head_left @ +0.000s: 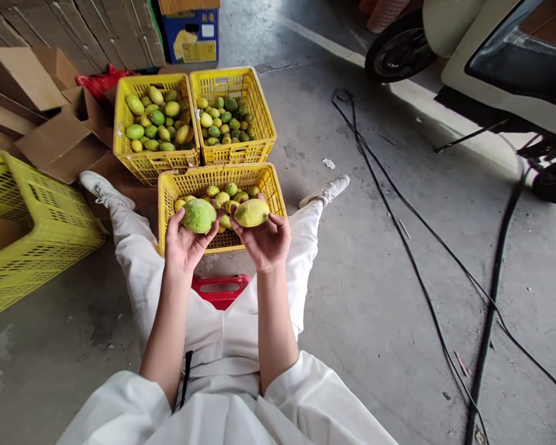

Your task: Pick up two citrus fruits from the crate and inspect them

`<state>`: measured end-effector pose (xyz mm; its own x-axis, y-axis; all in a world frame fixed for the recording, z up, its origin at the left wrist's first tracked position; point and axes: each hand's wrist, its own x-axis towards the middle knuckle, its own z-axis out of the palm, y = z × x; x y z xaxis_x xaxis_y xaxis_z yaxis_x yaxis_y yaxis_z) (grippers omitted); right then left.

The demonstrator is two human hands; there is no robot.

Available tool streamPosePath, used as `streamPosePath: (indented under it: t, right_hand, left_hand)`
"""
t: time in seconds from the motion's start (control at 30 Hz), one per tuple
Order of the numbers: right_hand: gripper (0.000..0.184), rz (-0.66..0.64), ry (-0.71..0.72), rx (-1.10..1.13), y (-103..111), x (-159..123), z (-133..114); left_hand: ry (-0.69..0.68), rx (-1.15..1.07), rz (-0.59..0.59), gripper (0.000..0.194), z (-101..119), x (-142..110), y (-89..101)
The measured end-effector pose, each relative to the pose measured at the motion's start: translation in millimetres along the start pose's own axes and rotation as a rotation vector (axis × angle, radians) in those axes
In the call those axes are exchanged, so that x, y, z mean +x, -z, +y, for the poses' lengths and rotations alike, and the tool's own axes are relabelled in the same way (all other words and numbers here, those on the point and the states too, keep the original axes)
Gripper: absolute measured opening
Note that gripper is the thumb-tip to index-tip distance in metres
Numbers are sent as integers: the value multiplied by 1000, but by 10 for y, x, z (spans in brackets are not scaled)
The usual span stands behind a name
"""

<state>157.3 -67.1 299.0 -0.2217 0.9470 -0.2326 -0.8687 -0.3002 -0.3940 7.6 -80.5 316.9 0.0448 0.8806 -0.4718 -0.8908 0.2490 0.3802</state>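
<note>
My left hand (pixel 184 243) is closed around a green, bumpy-skinned lemon (pixel 199 216). In my right hand (pixel 267 240) sits a smoother yellow lemon (pixel 251 212), its pointed end toward the right. Both fruits are held side by side, apart from each other, above a yellow plastic crate (pixel 278 207) between my legs. Several green and yellow lemons (pixel 222 199) lie inside that crate, partly hidden by my hands.
Two more yellow crates, left (pixel 120 133) and right (pixel 265 117), hold many similar fruits beyond. A yellow-green crate (pixel 46 247) and cardboard boxes (pixel 58 139) stand at left. Black cables (pixel 414 266) cross the floor at right, near a scooter (pixel 458 68). A red stool (pixel 222 300) is under me.
</note>
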Motion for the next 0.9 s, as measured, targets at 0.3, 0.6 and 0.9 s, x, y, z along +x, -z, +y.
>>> streamPosePath:
  t: [0.3,0.6,0.9]
  right_hand:
    - [40,-90,18,-52,-40,-15,12]
    - [17,106,-152,94,309,172,205]
    - [41,-102,-52,-60,201,44,53]
  left_hand:
    - [-101,24,-40,26,-34,27,52]
    - [52,-1,155,23,-142,195,275]
    - [-71,96,-23,39,-76,106,188]
